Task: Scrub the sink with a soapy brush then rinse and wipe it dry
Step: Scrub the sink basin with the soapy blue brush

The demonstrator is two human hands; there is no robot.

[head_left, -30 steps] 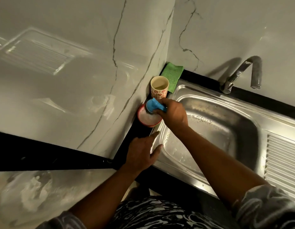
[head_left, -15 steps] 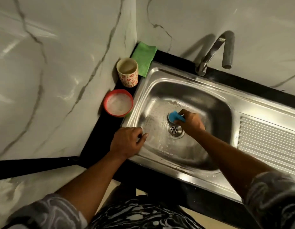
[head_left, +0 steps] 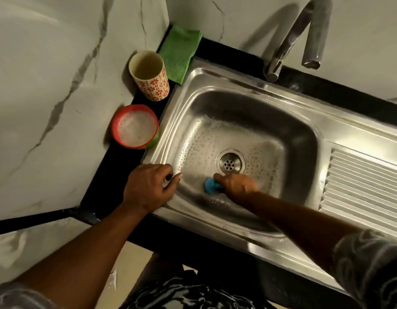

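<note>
Head view: right hand (head_left: 236, 184) grips blue brush (head_left: 210, 186) on sink (head_left: 215, 134) floor.

The sink (head_left: 282, 103) is silvery steel, duller grey down in the basin, with white flecks of foam spotted round the drain. Its draining board (head_left: 360, 181) on the right is ridged in bright and dark stripes. The brush (head_left: 210, 186) near the drain is bright blue. On the left, the bowl (head_left: 114, 128) has a red rim, white froth inside and a bit of green at its right edge. Farther back, the cup (head_left: 154, 85) is cream, printed with rows of red flowers. The cloth (head_left: 179, 54) in the far corner is green. The tap (head_left: 282, 47) is silver-grey. The wall (head_left: 59, 74) is white marble with grey veins, and the counter (head_left: 108, 186) is black. The sleeve (head_left: 371, 264) is swirled grey and white.
</note>
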